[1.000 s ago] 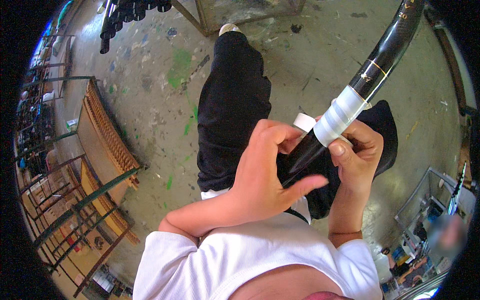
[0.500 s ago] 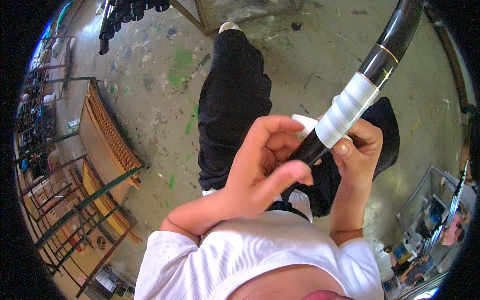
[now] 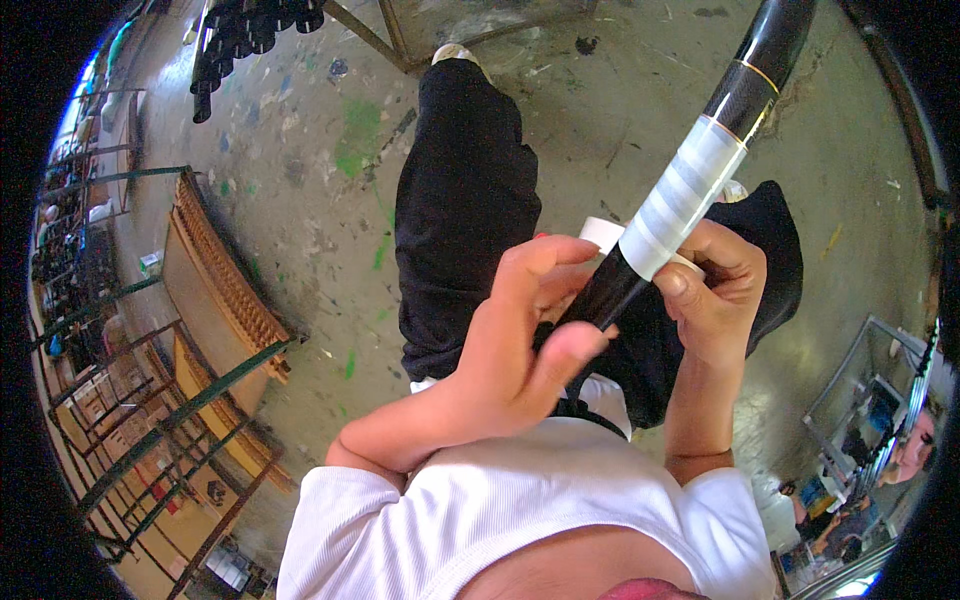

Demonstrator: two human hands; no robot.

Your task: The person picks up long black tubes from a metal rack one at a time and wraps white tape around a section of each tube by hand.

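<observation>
Here's the left hand [image 3: 520,330], curved around the lower end of a black pole [image 3: 625,285], its thumb lying across the near side and its fingertips tucked behind; whether it grips hard or only cups the pole, I cannot tell. Over to the right hand [image 3: 715,295], just beside it across the pole: thumb and forefinger are pinched together on a small white piece [image 3: 688,265] at the pole's edge. So the hands are apart, one each side, with the pole slanting up between them and away past the right hand to the upper edge.

Just above both hands, white tape [image 3: 682,190] wraps the pole in slanting bands, some paler than others. And a white loop [image 3: 601,233] pokes out by the left fingertips, partly hidden behind the pole; whether it joins the piece in the right hand, I cannot tell.

Beneath the hands, black trousers [image 3: 465,210] cover both legs, a pale shoe [image 3: 458,54] at the far end of the left one. Nearer the body, a white shirt [image 3: 520,490]. Beyond the left hand, a paint-spotted floor [image 3: 300,250], then a brown board [image 3: 208,285] leaning by a rack. Far ahead and left, a bunch of black tubes [image 3: 245,35].
</observation>
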